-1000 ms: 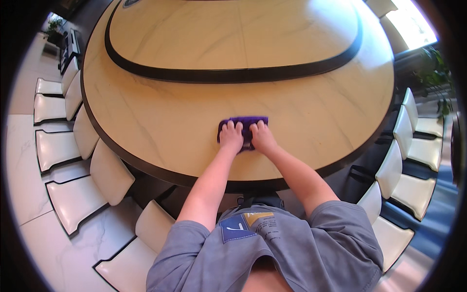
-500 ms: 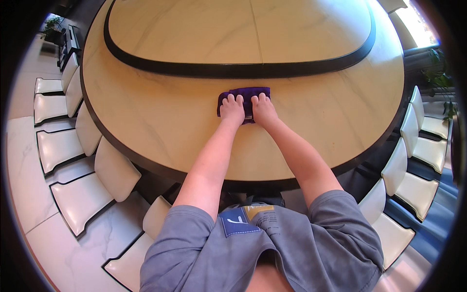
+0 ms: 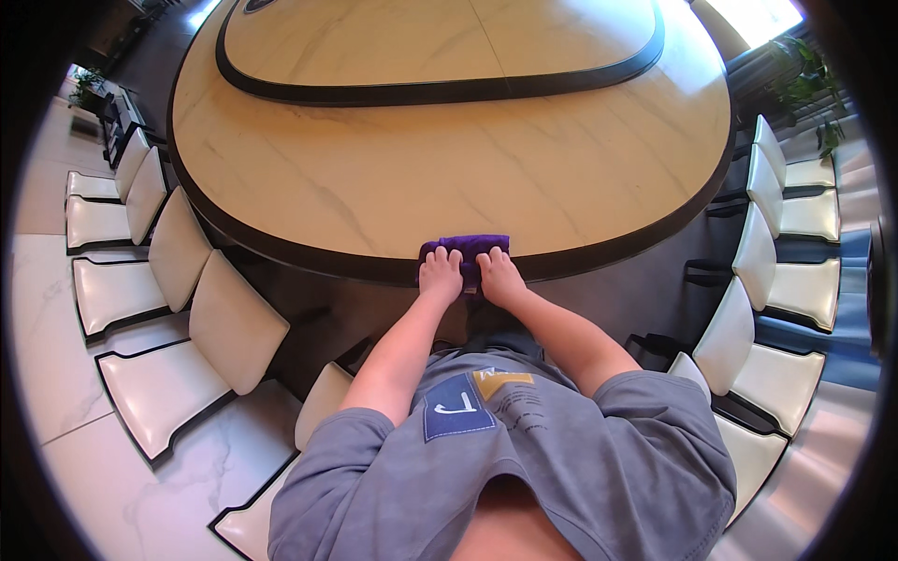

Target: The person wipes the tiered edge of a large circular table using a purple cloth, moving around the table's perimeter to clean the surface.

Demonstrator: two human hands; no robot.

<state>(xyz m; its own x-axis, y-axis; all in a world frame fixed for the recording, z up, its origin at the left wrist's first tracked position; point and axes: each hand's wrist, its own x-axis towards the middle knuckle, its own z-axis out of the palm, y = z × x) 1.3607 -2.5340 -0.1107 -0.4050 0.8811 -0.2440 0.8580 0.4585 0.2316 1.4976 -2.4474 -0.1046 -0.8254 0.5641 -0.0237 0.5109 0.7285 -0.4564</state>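
A folded purple cloth (image 3: 479, 242) lies over the near edge of a large rounded table (image 3: 421, 178) with a beige marbled top and dark rim. My left hand (image 3: 441, 274) grips its left part, fingers bent over the fabric. Beside it my right hand (image 3: 501, 279) grips the right part in the same way, a small gap between the two hands. Part of the cloth hangs below the rim, with a small pale tag between my wrists. Both arms reach straight forward, and my palms are hidden.
A raised inner top with a dark border (image 3: 440, 93) stands on the table. White chairs (image 3: 238, 323) line the left side, and more white chairs (image 3: 790, 280) the right. Green plants (image 3: 804, 79) are at the far right, beside a bright window (image 3: 753, 17).
Both hands have drawn the cloth toward me, from the middle of the tabletop's near part to its front edge. My body stands farther back from the table, and the view has shifted.
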